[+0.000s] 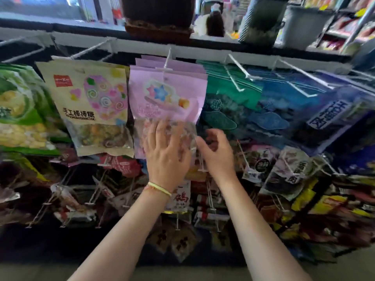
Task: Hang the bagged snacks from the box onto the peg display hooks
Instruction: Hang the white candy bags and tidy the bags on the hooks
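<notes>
A stack of pink snack bags (166, 98) hangs on the white peg hook (167, 61) in the middle of the top row. My left hand (165, 151) lies flat, fingers spread, against the clear lower part of the front pink bag. My right hand (216, 152) hovers just right of that bag's lower corner, fingers curled and apart, holding nothing. The box is not in view.
A cream lollipop bag (89, 102) and green bags (22, 110) hang to the left. Teal bags (225, 98) and blue bags (304, 110) hang to the right. Lower peg rows (211, 199) carry many small packets. Bins stand on the shelf top (302, 25).
</notes>
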A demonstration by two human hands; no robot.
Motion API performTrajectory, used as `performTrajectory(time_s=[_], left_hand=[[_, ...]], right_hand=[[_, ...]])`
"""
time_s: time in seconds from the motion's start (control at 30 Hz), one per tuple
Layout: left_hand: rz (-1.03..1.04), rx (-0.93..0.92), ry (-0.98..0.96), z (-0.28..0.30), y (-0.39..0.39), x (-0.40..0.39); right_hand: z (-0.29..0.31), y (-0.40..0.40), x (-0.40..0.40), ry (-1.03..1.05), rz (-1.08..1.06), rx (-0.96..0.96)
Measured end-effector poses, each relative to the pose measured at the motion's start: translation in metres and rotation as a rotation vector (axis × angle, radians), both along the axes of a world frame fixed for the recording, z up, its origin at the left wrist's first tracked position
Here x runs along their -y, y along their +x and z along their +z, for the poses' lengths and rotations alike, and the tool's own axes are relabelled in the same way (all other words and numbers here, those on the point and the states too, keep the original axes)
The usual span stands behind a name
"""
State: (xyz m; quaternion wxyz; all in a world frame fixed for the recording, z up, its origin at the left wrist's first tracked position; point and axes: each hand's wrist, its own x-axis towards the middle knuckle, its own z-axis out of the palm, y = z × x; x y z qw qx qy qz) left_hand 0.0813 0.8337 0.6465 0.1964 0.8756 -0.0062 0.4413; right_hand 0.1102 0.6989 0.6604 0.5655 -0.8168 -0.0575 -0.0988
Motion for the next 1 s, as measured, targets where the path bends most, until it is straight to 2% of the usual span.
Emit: performTrajectory(time_s=[0.1, 0.27, 0.53, 0.67, 0.73, 0.83, 0.9, 1.0], left_hand=[[0.045, -0.025, 0.069, -0.006, 0.007, 0.009], [0.125, -0.044, 0.090, -0.013, 0.009, 0.017], [0.201, -0.130, 0.082, -0.016, 0.011, 0.024], [0.166, -0.119, 0.068, -0.018, 0.010, 0.020], [0.140, -0.101, -0.019, -0.018, 0.008, 0.016], [0.131, -0.038, -0.280, -0.014, 0.002, 0.005], [0.158, -0.006, -0.482, -0.008, -0.001, -0.004], [0.207, -0.035, -0.650, 0.003, 0.000, -0.024]], right_hand=[[0.002, 0.013, -0.001, 0.098, 0.153, 0.038], [0.019, 0.033, -0.009, 0.200, 0.254, 0.139], [0.022, 0.048, -0.007, 0.192, 0.354, 0.072], [0.022, 0.054, -0.008, 0.248, 0.348, -0.044], [0.022, 0.055, -0.009, 0.282, 0.313, -0.099], [0.019, 0.057, -0.010, 0.343, 0.275, -0.159], [0.017, 0.057, -0.012, 0.349, 0.258, -0.147], [0.016, 0.056, -0.014, 0.345, 0.205, -0.101]])
